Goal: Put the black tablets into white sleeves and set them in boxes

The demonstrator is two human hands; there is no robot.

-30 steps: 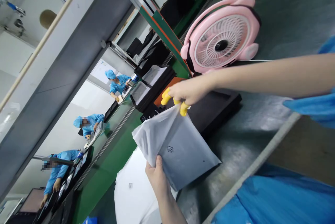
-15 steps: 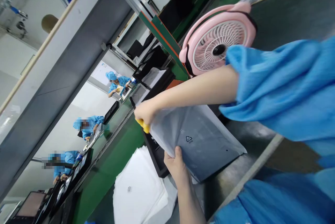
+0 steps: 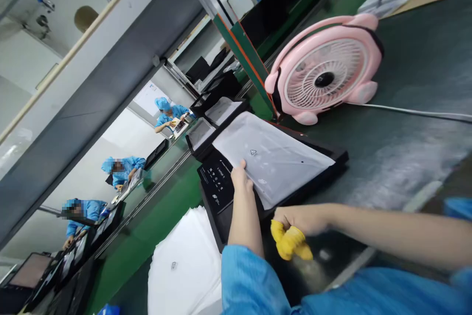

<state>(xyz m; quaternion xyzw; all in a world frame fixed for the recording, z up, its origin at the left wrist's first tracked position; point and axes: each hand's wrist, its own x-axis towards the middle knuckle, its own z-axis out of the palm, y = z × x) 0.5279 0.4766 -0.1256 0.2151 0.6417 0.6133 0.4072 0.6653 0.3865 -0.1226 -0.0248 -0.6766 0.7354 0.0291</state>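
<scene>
You are at a dark grey bench (image 3: 413, 157) beside a green conveyor line (image 3: 155, 226), with other people in blue smocks (image 3: 123, 167) working further down it and a pink desk fan (image 3: 324, 76) standing on the bench just behind your work. Half a second ago the translucent bag (image 3: 273, 160) was up in the air, stretched between both hands; now it lies flat on top of the black device (image 3: 221, 182), covering most of its upper face and leaving the printed end bare. So, as far as one can judge, the carrying is over and the bag is laid down, not slipped around the device. Your left hand (image 3: 241, 180) rests on the bag's near edge, fingers pressed flat on the film where it meets the bare printed end, pinning rather than pinching. Your right hand (image 3: 297, 221), with yellow finger cots (image 3: 289, 243) on its tips, has let go and come back toward you; it is curled loosely, gripping nothing, just off the bag's near corner. A stack of white bags (image 3: 188, 266) lies to your left, apart from both hands.
</scene>
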